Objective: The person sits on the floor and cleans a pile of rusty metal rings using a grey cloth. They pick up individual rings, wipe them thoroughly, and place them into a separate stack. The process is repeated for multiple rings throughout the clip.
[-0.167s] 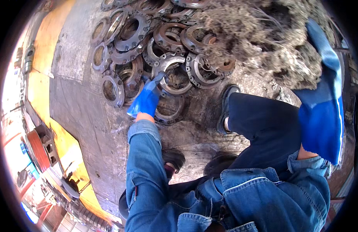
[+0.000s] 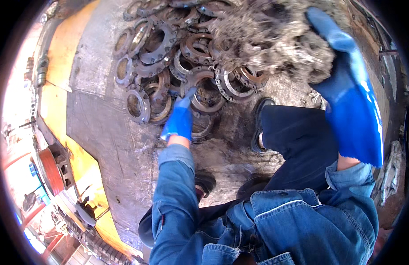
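Observation:
My left hand [image 2: 182, 115], in a blue rubber glove, has its fingers at the near-left rim of a greasy metal ring [image 2: 215, 106] with bolt holes around its edge. The fingers appear closed on that rim. In my right hand [image 2: 346, 66], gloved in the same blue, is a large, shaggy clump of grey-brown fibre waste [image 2: 275, 39]. The glove wraps its right side, and the clump hangs over the right part of the ring pile, hiding some rings. Just right of the held ring lies another holed ring [image 2: 231, 86].
Several more metal rings [image 2: 158, 44] lie heaped and overlapping on the worn dark floor mat [image 2: 98, 128]. A yellow strip [image 2: 54, 106] runs along the left. My shoes and bent knee [image 2: 297, 128] are close to the pile. A reddish round part [image 2: 49, 172] stands far left.
My right hand has swept left with the fibre clump, further across the rings. The ring at my left hand has shifted slightly to the right. The view has also moved a little.

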`<action>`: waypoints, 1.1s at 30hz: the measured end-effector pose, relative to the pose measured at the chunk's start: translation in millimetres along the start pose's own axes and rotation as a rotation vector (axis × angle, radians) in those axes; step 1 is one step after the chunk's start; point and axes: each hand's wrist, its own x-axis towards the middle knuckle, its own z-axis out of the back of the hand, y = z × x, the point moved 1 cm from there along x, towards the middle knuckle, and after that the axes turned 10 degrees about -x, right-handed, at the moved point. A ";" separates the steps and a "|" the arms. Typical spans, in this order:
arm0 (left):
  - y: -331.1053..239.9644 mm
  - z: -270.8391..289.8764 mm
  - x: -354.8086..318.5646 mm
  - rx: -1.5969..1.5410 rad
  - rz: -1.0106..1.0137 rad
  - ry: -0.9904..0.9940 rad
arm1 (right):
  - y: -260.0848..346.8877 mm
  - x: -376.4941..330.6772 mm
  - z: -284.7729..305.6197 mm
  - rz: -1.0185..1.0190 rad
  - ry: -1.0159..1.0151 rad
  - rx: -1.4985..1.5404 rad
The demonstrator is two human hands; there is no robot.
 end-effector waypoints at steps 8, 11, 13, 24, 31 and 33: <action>-31.7 -47.0 -161.8 0.441 -0.283 0.060 | -16.6 8.3 32.7 -0.040 0.299 0.099; -6.7 27.5 -178.1 0.530 -0.291 -0.120 | -27.8 -10.3 -5.8 -0.076 0.242 -0.101; 4.6 39.1 -199.6 0.552 -0.211 -0.236 | -39.7 -23.2 -15.8 -0.003 0.231 -0.286; 67.6 87.4 -237.8 0.251 -0.067 -0.335 | -226.0 -35.5 -29.2 -0.227 0.465 -0.967; 101.5 120.9 -215.6 0.146 0.035 -0.278 | -397.0 -92.4 5.8 0.241 0.650 -1.456; 86.0 126.2 -239.3 0.219 -0.081 -0.230 | -372.1 -109.9 -45.4 0.422 1.125 -1.612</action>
